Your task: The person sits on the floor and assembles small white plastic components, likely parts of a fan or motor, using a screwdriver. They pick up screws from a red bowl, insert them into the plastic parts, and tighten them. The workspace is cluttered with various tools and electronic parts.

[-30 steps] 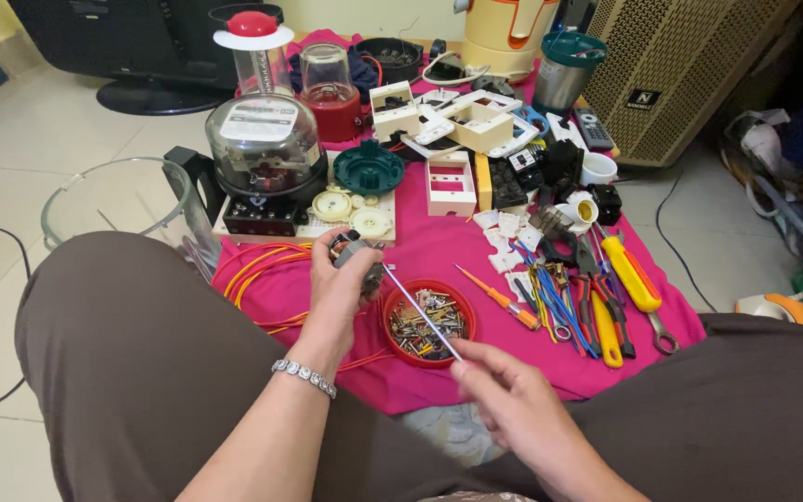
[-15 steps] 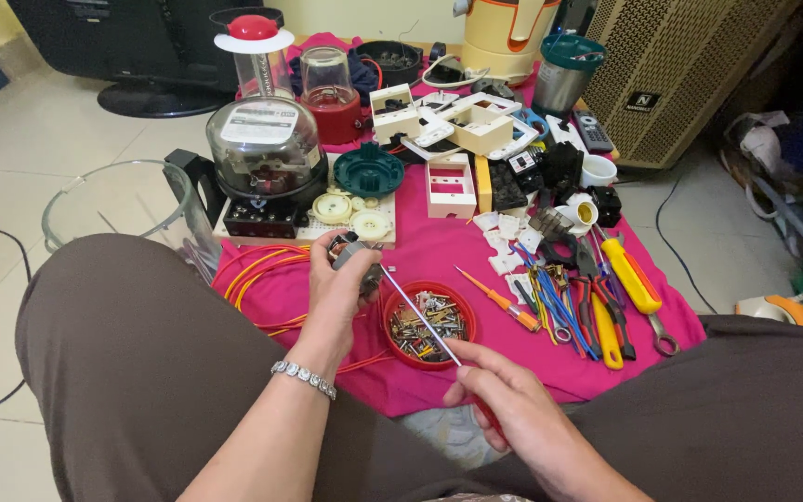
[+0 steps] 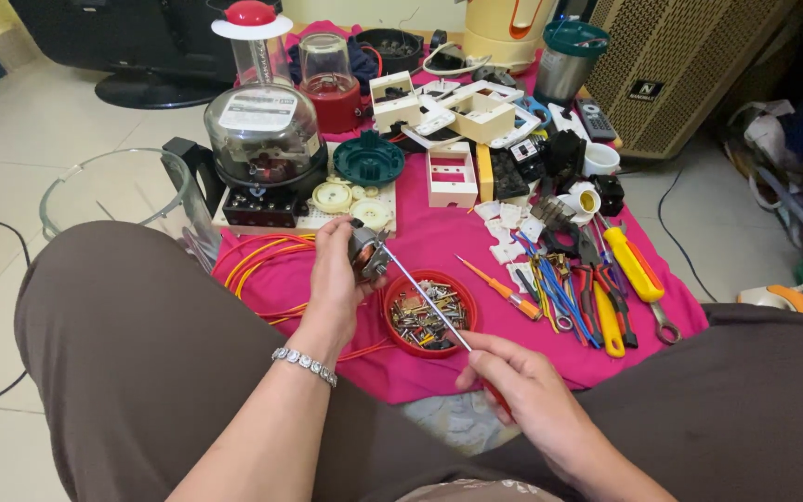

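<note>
Two hands at work over a crowded pink cloth [image 3: 439, 372].

Little free room: bare tile lies only beyond the left hand [image 3: 335, 279], past the glass bowl [image 3: 109, 191]. That hand is clenched around a small motor [image 3: 364, 253]; the right hand [image 3: 522, 390] grips a screwdriver [image 3: 425, 302] whose tip meets the motor. Under the shaft sits a red dish of screws [image 3: 429, 314]; pliers and wrenches [image 3: 606, 288] lie right of it, a glass-domed meter [image 3: 264, 139] ahead of the left hand.

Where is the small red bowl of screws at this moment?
In the head view, the red bowl sits on the pink cloth between the left hand and the right hand, under the screwdriver shaft.
</note>
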